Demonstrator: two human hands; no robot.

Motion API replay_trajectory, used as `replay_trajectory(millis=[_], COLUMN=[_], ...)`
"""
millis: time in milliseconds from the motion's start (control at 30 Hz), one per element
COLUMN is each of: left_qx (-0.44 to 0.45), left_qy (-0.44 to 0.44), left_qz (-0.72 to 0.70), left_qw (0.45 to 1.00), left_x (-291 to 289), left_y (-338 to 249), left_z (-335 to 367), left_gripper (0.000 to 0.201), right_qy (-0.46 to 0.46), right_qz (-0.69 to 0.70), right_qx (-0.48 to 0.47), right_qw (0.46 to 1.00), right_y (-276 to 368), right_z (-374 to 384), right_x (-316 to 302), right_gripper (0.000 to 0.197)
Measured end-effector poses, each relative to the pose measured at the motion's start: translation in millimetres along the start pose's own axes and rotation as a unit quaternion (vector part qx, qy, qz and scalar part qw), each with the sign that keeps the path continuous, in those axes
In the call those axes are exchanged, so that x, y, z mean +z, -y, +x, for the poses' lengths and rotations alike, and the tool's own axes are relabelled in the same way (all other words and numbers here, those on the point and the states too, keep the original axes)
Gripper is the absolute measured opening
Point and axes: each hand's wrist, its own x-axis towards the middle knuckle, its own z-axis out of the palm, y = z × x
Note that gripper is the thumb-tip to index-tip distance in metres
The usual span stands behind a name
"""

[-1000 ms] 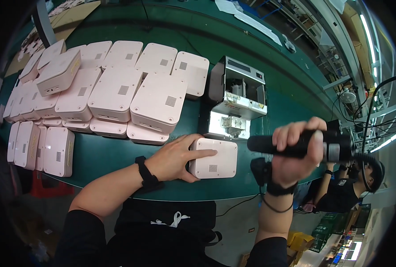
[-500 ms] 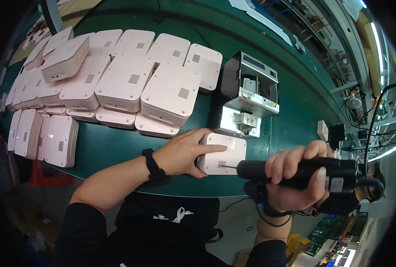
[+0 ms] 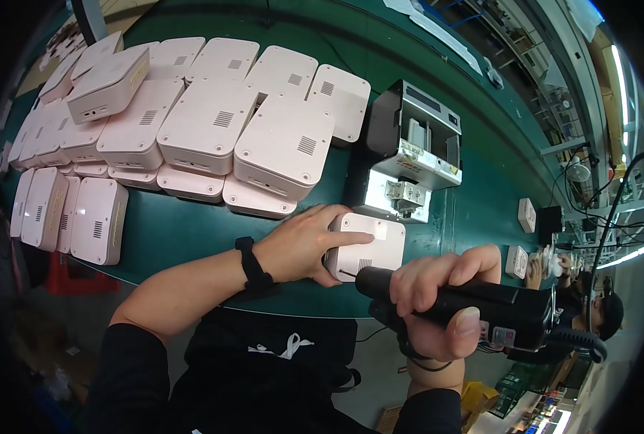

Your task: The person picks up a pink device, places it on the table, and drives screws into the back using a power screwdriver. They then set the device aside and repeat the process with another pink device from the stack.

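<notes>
Left grip (image 3: 293,249): I am clamping it on the pale box (image 3: 371,251), thumb along the near left side, index finger lying across the top face. The box is resting flat on the green desk (image 3: 474,235), right in front of me, just on my side of the black-and-silver machine (image 3: 408,155). Right grip (image 3: 445,300): I am keeping it wrapped round a black corded tool, apparently a powered screwdriver (image 3: 510,307), whose thin bit (image 3: 347,273) is pointing leftward at the box's near left corner. Whether the tip is touching, or sitting in a screw hole, I cannot tell. To my left, a stack of matching boxes (image 3: 202,130) is standing on the desk.

Step, as I am judging it: lining up the driver with that corner. The next move is probably calling for straightening the bit over the hole, seating it squarely and pressing, while the left grip is bracing the box against twist.
</notes>
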Motion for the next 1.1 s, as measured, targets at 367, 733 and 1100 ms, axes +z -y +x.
replay_trajectory(millis=[367, 733, 1100], left_qx=[0.009, -0.287, -0.260], left_qy=[0.002, 0.199, 0.162], left_qz=[0.008, -0.314, -0.546], left_qw=[1.000, 0.883, 0.780], left_x=[-12, 30, 147], left_y=[-2, -35, -78], left_z=[0, 28, 133], left_gripper=[0.084, 0.060, 0.064], right_qy=[0.004, 0.041, -0.015], right_qz=[0.024, 0.214, 0.187], right_qx=[-0.013, -0.095, -0.073], right_qw=[1.000, 0.971, 0.980], right_y=[-6, 53, 45], right_z=[4, -73, -122], right_x=[4, -56, -75], right_gripper=[0.051, 0.043, 0.043])
